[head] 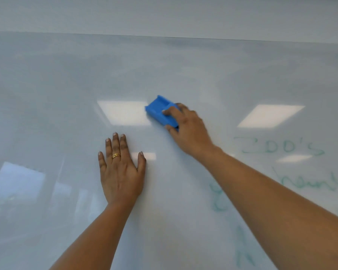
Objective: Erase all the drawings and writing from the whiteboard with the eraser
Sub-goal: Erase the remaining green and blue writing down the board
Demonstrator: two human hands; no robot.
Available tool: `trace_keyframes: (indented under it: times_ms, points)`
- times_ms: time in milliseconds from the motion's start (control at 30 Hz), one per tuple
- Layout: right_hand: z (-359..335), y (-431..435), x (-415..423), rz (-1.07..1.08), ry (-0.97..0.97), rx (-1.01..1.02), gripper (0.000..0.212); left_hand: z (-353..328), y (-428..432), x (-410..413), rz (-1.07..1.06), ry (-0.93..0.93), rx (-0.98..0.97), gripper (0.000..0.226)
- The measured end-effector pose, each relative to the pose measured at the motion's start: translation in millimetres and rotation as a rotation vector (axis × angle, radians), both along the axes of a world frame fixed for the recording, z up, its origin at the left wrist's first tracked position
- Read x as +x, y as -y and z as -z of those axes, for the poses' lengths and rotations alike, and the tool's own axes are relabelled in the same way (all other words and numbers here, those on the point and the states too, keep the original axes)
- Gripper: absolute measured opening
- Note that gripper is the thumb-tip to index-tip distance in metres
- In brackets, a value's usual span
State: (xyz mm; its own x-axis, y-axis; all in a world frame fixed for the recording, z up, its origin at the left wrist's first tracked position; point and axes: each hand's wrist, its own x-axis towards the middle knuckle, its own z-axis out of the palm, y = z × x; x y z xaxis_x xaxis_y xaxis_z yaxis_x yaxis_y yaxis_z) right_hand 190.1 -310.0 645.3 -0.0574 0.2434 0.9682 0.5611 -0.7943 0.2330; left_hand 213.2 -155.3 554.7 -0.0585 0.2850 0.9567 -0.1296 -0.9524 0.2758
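Observation:
A glossy whiteboard fills nearly the whole head view. My right hand grips a blue foam eraser and presses it flat against the board near the middle. My left hand, with a gold ring, lies flat on the board with fingers spread, below and left of the eraser, holding nothing. Faint green writing shows on the right side of the board, with more green marks lower down, partly hidden by my right forearm. The left and upper parts of the board look wiped.
The board's top edge runs across the upper view, with plain wall above it. Bright ceiling-light reflections and a window reflection lie on the glossy surface.

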Motion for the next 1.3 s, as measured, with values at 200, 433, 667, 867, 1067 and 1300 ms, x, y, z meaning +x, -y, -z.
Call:
trace_keyframes:
  times_ms: [200, 433, 667, 867, 1067, 1300]
  points:
    - [-13, 27, 1, 0.079, -0.034, 0.186, 0.034, 1, 0, 2, -0.025, 0.016, 0.016, 0.082]
    - [-5, -23, -8, 0.059, -0.036, 0.109, 0.035, 8, 0, 2, -0.020, 0.012, 0.018, 0.079]
    - [43, -66, -10, 0.021, 0.010, -0.085, 0.042, 13, -3, 4, -0.046, -0.017, 0.087, 0.081]
    - [57, -48, -5, 0.009, 0.009, -0.058, 0.047, 14, -3, 4, -0.031, -0.013, 0.092, 0.078]
    - [39, 10, 3, 0.040, -0.010, 0.153, 0.048, 15, -3, 4, -0.024, 0.000, 0.098, 0.076]
    - [26, 61, 14, 0.058, -0.001, 0.420, 0.047, 16, -4, 4, -0.036, -0.007, 0.106, 0.075]
